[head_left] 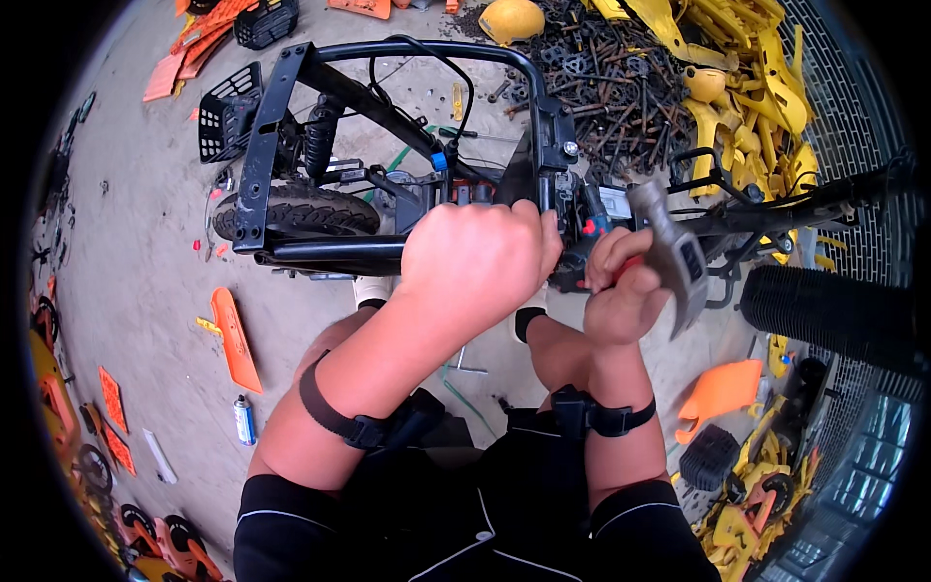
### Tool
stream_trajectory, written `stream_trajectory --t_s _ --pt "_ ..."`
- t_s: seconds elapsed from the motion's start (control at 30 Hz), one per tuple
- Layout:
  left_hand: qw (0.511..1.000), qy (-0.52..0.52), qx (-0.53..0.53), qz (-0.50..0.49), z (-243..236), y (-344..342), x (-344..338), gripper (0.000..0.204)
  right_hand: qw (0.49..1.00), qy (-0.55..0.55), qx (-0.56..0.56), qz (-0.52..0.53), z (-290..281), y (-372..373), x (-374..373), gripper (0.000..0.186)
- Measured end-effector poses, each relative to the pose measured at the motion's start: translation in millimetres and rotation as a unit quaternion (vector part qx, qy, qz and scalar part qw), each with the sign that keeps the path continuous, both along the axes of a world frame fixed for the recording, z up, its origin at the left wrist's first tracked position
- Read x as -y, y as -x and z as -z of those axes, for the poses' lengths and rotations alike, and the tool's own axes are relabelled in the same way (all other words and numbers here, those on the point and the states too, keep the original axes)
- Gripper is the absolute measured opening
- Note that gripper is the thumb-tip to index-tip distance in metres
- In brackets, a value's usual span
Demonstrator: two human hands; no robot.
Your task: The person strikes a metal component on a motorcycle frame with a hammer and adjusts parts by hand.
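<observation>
A black tubular vehicle frame (320,252) with a shock absorber and a tire (291,211) stands before me. My left hand (480,242) is closed at the front rail, beside an upright black plate (516,175); exactly what its fingers grip is hidden. My right hand (621,296) holds a claw hammer (679,257) by its red handle, the metal head raised just right of the frame. Behind it, a blue-and-black tool (596,213) sits by the frame's right end. A small blue part (438,160) is on the frame's cables.
Rusty bolts (621,97) and yellow panels (766,68) are piled at the back right. Orange panels (236,339), a spray can (243,420) and a black basket (223,112) lie left. A black handlebar assembly (815,209) and ribbed cylinder (815,310) jut from the right.
</observation>
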State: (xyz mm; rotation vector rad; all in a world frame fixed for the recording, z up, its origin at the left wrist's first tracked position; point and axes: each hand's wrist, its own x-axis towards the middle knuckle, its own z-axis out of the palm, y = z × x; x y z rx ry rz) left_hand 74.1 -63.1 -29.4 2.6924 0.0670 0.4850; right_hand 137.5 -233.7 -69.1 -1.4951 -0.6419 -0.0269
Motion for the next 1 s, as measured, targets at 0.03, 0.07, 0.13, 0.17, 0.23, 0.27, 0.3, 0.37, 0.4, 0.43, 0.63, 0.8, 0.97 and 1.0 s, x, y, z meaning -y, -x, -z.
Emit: stream_trajectory --t_s 0.03,0.07,0.13,0.17,0.23,0.27,0.3,0.37,0.4,0.43,0.63,0.8,0.97,1.0 --pt "1.0 0.002 -0.003 0.002 1.7 0.1 0.2 0.038 0.997 0.066 0.036 0.026 8.6 0.4 1.9 0.026" --pt "1.0 0.004 -0.006 0.004 2.0 -1.5 -0.3 0.038 0.987 0.131 0.072 0.051 11.8 -0.7 1.9 0.024" --pt "1.0 0.003 -0.009 0.005 -1.2 -1.2 1.9 0.038 0.981 0.113 -0.063 0.143 -2.5 -16.2 -27.8 0.029" --pt "1.0 -0.001 -0.008 0.001 -1.9 -1.1 0.7 0.038 0.969 0.136 -0.135 0.156 -7.4 -19.7 -27.7 0.031" --pt "1.0 -0.003 -0.005 0.003 -2.5 -0.9 -1.2 0.038 0.963 0.125 -0.182 0.153 -14.4 -19.9 -25.5 0.036" --pt "1.0 0.001 -0.006 0.004 -1.5 -0.7 -1.3 0.038 0.973 0.096 -0.159 0.135 -15.1 -15.1 -22.1 0.04" --pt "1.0 0.005 -0.008 0.005 -1.3 -0.9 -1.5 0.038 0.982 0.066 -0.136 0.115 -16.2 -10.6 -19.2 0.047" --pt "1.0 0.005 -0.01 0.007 -1.3 -1.3 -1.3 0.038 0.996 0.023 -0.028 0.079 -18.8 -0.5 -18.4 0.051" --pt "1.0 0.005 -0.012 0.008 -0.6 -1.5 -1.1 0.038 0.998 0.001 0.025 0.06 -18.0 2.9 -17.7 0.053" --pt "1.0 0.007 -0.011 0.005 -0.9 -2.4 -1.3 0.038 0.994 0.041 0.034 0.094 -0.1 -4.0 -13.6 0.049" --pt "1.0 0.011 0.001 0.015 -4.5 -2.2 -4.5 0.036 0.956 0.092 -0.231 0.158 -1.4 -25.7 -16.4 0.053" --pt "0.997 0.045 -0.054 0.035 -7.4 -2.7 -6.8 0.037 0.997 0.03 0.058 0.043 -5.0 -6.3 -0.6 0.056" --pt "0.991 0.074 -0.094 0.056 -12.2 -4.1 -12.5 0.037 0.968 0.165 -0.117 0.151 6.2 -28.1 -14.5 0.052" --pt "0.99 0.076 -0.098 0.059 -13.4 -4.5 -15.5 0.037 0.948 0.168 -0.223 0.152 -5.8 -30.7 -19.7 0.053"
